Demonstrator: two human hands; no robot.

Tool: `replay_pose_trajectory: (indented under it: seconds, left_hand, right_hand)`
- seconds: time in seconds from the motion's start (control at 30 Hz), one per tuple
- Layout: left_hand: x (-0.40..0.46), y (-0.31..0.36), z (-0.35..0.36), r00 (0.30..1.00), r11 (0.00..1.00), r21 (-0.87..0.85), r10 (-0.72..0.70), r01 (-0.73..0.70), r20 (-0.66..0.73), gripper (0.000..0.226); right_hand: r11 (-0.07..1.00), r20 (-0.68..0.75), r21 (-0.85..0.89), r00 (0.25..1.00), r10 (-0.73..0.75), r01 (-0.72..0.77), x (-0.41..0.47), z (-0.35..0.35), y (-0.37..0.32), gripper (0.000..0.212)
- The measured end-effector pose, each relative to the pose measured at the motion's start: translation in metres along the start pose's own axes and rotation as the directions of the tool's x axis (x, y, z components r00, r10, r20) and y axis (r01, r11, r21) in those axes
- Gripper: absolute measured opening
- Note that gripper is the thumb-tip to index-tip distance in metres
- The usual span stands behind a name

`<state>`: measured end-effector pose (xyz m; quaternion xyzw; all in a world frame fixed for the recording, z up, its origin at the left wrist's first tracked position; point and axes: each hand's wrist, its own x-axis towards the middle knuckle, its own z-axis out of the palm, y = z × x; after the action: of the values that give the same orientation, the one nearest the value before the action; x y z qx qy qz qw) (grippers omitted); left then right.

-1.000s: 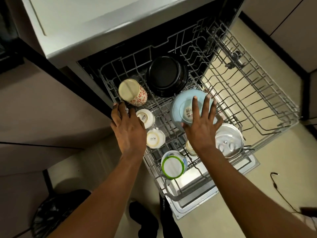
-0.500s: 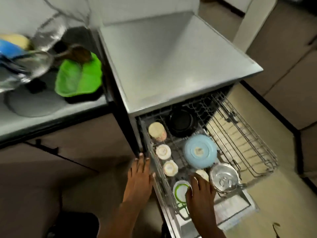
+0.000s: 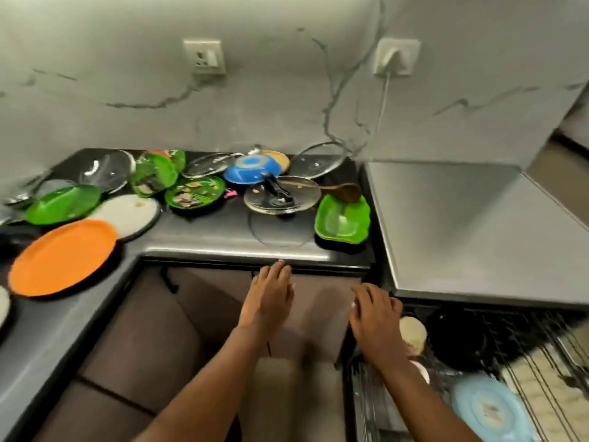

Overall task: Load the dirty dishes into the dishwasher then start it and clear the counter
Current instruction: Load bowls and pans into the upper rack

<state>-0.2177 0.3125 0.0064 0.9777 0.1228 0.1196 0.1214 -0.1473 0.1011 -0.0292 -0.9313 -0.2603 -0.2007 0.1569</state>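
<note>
Both my hands hold nothing. My left hand (image 3: 269, 301) is flat, fingers straight and close together, its tips near the counter (image 3: 223, 237) edge. My right hand (image 3: 374, 317) has relaxed, spread fingers, above the left corner of the rack (image 3: 526, 362). In the rack I see a cup (image 3: 413, 334), a black bowl (image 3: 455, 339) and a light blue plate (image 3: 492, 408). Further on the counter lie an orange plate (image 3: 62, 256), a green dish (image 3: 342, 220), glass lids (image 3: 282, 194), a blue pan (image 3: 253, 169) and more green plates (image 3: 195, 193), some with food rests.
</note>
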Motion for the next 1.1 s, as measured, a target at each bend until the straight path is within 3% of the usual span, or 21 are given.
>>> replay_pose_trajectory:
  seconds: [0.37, 0.6, 0.77, 0.87, 0.97, 1.1]
  left_hand:
    - [0.068, -0.099, -0.048, 0.975, 0.980, 0.005, -0.198, 0.200, -0.102, 0.047]
    - [0.157, -0.151, -0.031, 0.943, 0.949, 0.098, -0.310, 0.299, 0.124, 0.068]
    - [0.201, -0.181, -0.010, 0.888, 0.938, 0.136, -0.346, 0.320, 0.304, 0.101]
    - [0.217, -0.193, -0.006, 0.845, 0.933, 0.147, -0.359, 0.328, 0.397, 0.101]
    - [0.225, -0.196, -0.008, 0.816, 0.932, 0.150, -0.363, 0.331, 0.450, 0.097]
    - [0.233, -0.193, -0.010, 0.786, 0.921, 0.143, -0.384, 0.362, 0.484, 0.100]
  right_hand:
    - [0.975, -0.058, 0.172, 0.990, -0.129, 0.137, 0.136, 0.018, -0.080, 0.032]
    - [0.967, -0.039, 0.216, 0.991, -0.129, 0.134, 0.264, 0.080, -0.119, 0.021]
    - [0.981, 0.159, 0.190, 0.984, -0.080, 0.049, 0.330, 0.124, -0.131, 0.030]
    - [0.995, 0.281, 0.085, 0.957, -0.071, 0.048, 0.352, 0.147, -0.133, 0.040]
    - [0.996, 0.363, 0.094, 0.932, -0.021, -0.014, 0.365, 0.166, -0.138, 0.046]
    - [0.991, 0.401, 0.100, 0.915, 0.040, -0.087, 0.375, 0.178, -0.144, 0.039]
